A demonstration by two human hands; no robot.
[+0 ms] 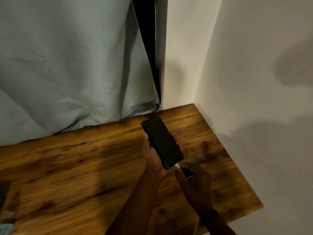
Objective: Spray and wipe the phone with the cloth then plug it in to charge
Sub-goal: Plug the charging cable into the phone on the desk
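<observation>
A black phone (163, 141) with a dark screen lies face up in my left hand (153, 156), held above the wooden table (71, 167); my thumb is on its left edge and my fingertips show at its right edge. My right hand (193, 177) is at the phone's lower end and pinches a small white charging plug (177, 166) that touches the phone's bottom edge. A thin white cable (196, 223) shows under my right wrist. The spray bottle is out of view.
A grey-green curtain (67, 65) hangs behind the table at the left. White walls (254, 82) close the corner at the right. A pale blue cloth-like thing (6, 228) and a dark object (3, 192) sit at the table's left edge.
</observation>
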